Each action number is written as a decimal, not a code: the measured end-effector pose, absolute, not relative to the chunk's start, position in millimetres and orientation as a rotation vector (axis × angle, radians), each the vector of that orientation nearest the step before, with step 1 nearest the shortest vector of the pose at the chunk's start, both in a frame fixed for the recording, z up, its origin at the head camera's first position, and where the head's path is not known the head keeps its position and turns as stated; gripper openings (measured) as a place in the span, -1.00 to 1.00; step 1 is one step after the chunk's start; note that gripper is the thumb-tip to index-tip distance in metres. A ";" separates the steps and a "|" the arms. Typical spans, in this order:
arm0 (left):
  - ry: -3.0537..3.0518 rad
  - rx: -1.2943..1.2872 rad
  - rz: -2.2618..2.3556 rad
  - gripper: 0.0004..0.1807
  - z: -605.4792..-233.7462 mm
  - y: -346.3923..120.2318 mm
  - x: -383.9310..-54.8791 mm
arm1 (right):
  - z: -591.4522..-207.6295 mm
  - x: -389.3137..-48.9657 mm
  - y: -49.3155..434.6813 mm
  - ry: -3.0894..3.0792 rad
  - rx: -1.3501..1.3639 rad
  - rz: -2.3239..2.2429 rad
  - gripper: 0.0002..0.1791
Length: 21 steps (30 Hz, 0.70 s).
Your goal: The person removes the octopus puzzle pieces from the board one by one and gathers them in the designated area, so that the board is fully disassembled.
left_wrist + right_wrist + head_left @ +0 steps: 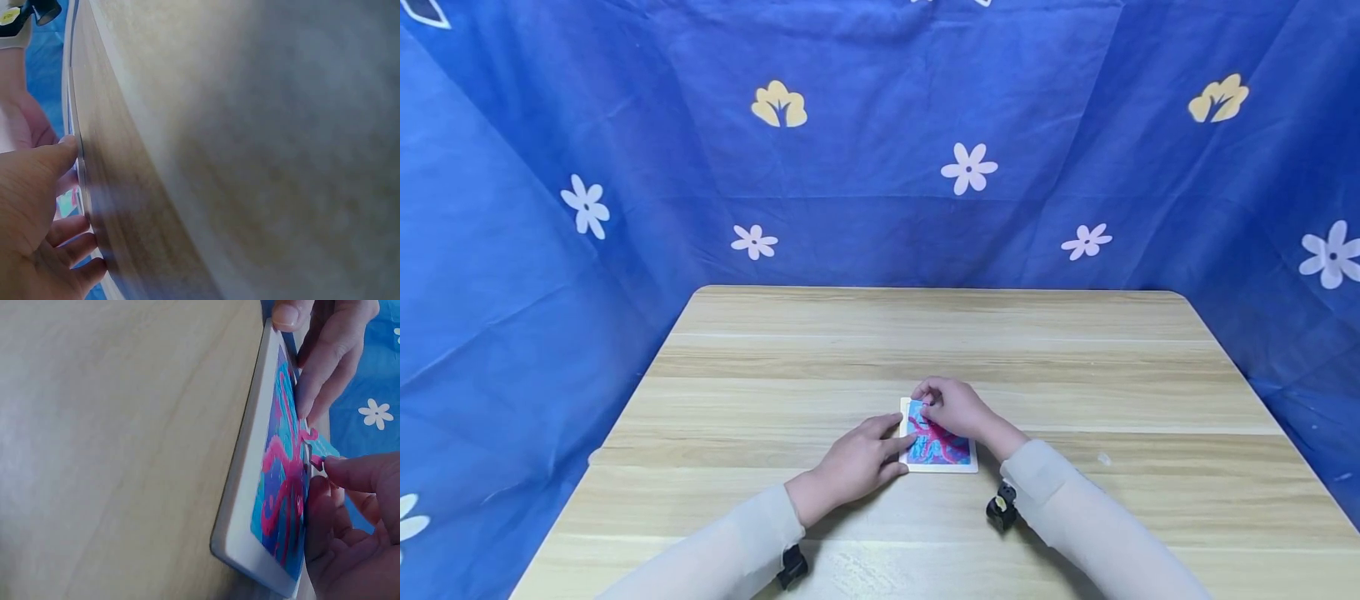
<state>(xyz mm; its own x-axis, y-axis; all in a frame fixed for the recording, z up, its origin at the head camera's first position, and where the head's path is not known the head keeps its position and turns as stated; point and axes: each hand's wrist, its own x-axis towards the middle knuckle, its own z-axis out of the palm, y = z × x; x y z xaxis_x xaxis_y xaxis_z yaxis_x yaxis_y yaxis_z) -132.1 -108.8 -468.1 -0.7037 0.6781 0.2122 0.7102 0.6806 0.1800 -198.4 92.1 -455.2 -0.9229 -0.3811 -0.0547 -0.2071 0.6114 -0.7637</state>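
Observation:
A small jigsaw puzzle with a pink many-armed creature on blue sits in a white frame on the table. My right hand is over the puzzle's far side. Its thumb and fingertips pinch a puzzle piece, light blue and pink, which stands tilted up from the picture in the right wrist view. My left hand rests at the frame's left side, fingers spread and mostly straight, with one fingertip on the picture and the thumb by the near corner. In the left wrist view, the left hand hides most of the puzzle.
The wood-grain table stretches out around the puzzle. Blue cloth with flowers hangs behind it and at both sides. A small pale mark lies to the right of the right forearm. Both wrists carry small black cameras.

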 end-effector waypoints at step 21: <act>-2.791 -1.157 -0.404 -0.50 -463.7 -115.8 -142.7 | -450.2 -213.7 138.0 2.558 -0.366 -1.298 -0.82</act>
<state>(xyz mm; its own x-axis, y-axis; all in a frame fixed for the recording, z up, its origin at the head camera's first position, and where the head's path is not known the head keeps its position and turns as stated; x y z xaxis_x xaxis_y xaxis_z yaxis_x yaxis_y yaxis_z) -142.7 -115.8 -463.7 -0.7082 0.6810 0.1861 0.7058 0.6775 0.2068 -213.7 138.0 -450.2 -0.9375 -0.3312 -0.1067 -0.1094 0.5716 -0.8132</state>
